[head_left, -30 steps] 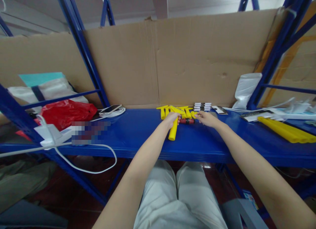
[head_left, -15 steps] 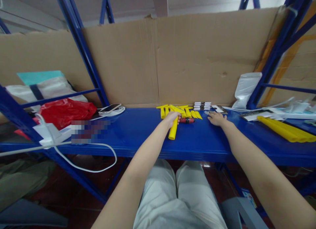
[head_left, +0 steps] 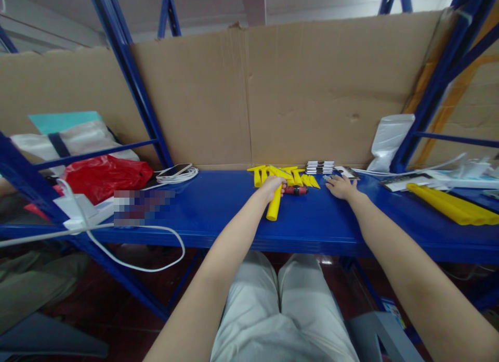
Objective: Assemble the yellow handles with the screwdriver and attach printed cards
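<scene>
My left hand [head_left: 274, 189] is wrapped around a yellow tube-shaped handle [head_left: 273, 208], whose round end points toward me. The upper part of this handle is hidden by my fingers. Just right of my left hand lies a red and black tool [head_left: 297, 190], too small to name. Behind it are several yellow T-shaped pieces [head_left: 257, 177] and some flat yellow wedges [head_left: 311, 181]. My right hand [head_left: 342, 186] rests low over the table with its fingers apart, beside small shiny bits [head_left: 326, 178] that I cannot make out.
White boxes [head_left: 320, 167] are stacked by the cardboard wall [head_left: 296, 91]. Long yellow tubes [head_left: 454, 206] lie far right on the blue table [head_left: 218, 206]. At left are a phone [head_left: 176, 169], a coiled white cable [head_left: 189, 176], and a red bag [head_left: 107, 177].
My right hand has shifted very slightly left, and its fingers look a little more spread. My left hand keeps its grip on the yellow handle in the same place.
</scene>
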The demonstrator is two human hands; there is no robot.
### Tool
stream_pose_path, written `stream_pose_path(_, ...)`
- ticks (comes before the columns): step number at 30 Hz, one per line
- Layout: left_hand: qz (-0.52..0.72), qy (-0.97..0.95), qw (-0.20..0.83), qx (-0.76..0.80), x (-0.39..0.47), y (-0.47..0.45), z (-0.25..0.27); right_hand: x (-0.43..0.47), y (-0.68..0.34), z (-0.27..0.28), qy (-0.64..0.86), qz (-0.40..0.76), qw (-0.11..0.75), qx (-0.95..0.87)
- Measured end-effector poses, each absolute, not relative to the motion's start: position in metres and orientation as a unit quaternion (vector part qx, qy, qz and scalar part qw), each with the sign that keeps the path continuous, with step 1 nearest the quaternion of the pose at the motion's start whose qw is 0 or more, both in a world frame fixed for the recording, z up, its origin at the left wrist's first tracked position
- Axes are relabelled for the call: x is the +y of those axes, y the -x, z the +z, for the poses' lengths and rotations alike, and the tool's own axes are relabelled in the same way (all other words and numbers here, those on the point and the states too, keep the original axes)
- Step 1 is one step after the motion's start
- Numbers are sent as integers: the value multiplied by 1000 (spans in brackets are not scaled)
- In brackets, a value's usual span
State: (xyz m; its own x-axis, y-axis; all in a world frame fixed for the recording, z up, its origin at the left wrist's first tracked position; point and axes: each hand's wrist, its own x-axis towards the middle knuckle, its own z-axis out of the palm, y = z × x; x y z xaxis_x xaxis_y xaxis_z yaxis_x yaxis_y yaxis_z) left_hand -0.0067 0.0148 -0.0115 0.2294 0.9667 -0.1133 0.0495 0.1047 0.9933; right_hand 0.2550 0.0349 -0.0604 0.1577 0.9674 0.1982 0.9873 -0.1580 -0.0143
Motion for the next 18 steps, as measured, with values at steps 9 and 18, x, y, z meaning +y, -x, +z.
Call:
stream_pose_path(9,400,-533,571,480,15,6,-11,19,-232,-42,754,-66,42,-653)
stream_pose_path(18,399,-537,573,473,14,6,-11,25,-232,-38,768,-56,80,-633)
